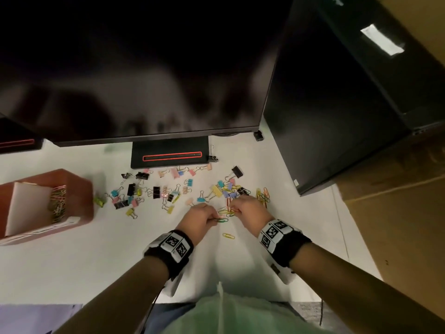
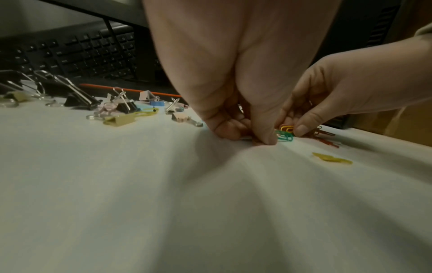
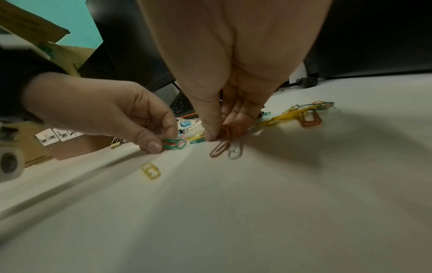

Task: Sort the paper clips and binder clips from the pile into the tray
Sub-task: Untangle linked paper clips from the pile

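1. My left hand (image 1: 201, 216) pinches green wire paper clips (image 3: 174, 144); my right hand (image 1: 249, 209) pinches orange wire paper clips (image 3: 230, 131).
2. Brown divided tray (image 1: 79, 189) sits at nine o'clock.
3. Tangled clips could snag and drop in transit.

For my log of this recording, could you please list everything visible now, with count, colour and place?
tray: one, red-brown, far left of desk, paper clips inside
binder clips: many, black, pink, blue, yellow, scattered mid-desk
paper clips: many, mixed colours, by the hands
yellow clip: one, alone, nearest the person
monitors: two, black, behind the pile
keyboard: one, black, under monitor
desk: one, white
left hand: pinches green clips
right hand: pinches orange clips
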Available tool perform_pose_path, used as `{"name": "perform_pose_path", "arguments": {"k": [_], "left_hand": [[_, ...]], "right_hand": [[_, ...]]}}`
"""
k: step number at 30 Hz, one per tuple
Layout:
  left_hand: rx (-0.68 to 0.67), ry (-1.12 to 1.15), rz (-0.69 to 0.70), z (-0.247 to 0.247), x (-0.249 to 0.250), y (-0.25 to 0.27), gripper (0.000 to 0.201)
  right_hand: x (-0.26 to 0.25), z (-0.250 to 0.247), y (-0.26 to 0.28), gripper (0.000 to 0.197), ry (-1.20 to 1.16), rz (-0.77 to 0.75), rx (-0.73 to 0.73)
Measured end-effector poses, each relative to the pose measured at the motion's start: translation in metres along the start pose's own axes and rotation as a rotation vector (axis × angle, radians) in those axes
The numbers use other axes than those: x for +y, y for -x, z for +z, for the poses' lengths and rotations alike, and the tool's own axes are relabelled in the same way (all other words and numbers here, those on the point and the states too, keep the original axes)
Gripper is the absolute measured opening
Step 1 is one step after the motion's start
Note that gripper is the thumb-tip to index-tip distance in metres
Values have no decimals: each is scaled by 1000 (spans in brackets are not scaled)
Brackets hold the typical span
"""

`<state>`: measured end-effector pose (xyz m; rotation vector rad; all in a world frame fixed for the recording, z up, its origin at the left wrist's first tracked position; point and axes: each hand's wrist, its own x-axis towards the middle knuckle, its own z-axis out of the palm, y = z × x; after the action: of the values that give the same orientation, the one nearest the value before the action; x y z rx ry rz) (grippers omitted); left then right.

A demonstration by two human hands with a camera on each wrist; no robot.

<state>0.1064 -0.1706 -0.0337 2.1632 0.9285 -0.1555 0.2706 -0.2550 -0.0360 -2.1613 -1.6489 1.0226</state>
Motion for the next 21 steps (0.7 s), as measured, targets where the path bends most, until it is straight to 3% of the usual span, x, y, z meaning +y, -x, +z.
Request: {"name": "perform_pose_path", "arguments": {"k": [8, 14, 21], "left_hand": [[13, -109, 36, -3, -4, -5, 13], [-22, -148, 102, -4, -12, -6, 15], [82, 27, 88, -15, -20, 5, 9]], "right_hand": [[-7, -5, -16, 25, 118, 60, -131], [-13, -6, -12, 27, 148, 69, -134], [-26, -10, -1, 28, 97, 41, -131]]}}
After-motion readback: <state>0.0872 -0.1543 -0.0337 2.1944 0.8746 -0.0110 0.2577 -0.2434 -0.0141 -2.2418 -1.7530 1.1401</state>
